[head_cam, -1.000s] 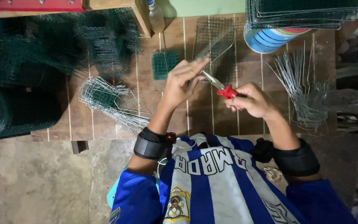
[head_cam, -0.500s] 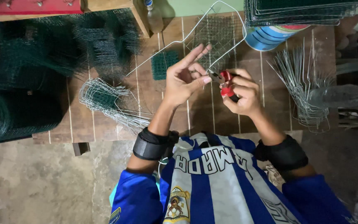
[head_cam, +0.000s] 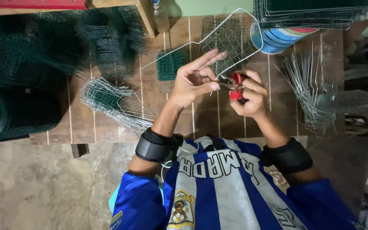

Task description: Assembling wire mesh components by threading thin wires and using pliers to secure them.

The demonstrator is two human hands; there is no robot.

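Observation:
My left hand [head_cam: 194,79] is raised over the wooden table [head_cam: 107,123], pinching a bent silver wire frame [head_cam: 201,36] between thumb and finger, the other fingers spread. The frame slants up to the right and carries a piece of grey wire mesh [head_cam: 228,40]. My right hand [head_cam: 248,96] grips red-handled pliers [head_cam: 235,85], their tip meeting the wire right beside my left thumb. Both forearms wear black bands near the elbow.
A small green mesh square [head_cam: 169,64] lies behind my hands. Bent wire frames are piled at left [head_cam: 107,100] and loose wires at right [head_cam: 307,89]. Dark green mesh rolls [head_cam: 9,110] fill the left; a blue bucket [head_cam: 277,38] and stacked mesh panels [head_cam: 316,10] stand at the back right.
My hands came together and rose. The right hand brought the pliers up to the wire, and the wire frame with its mesh tilted upward.

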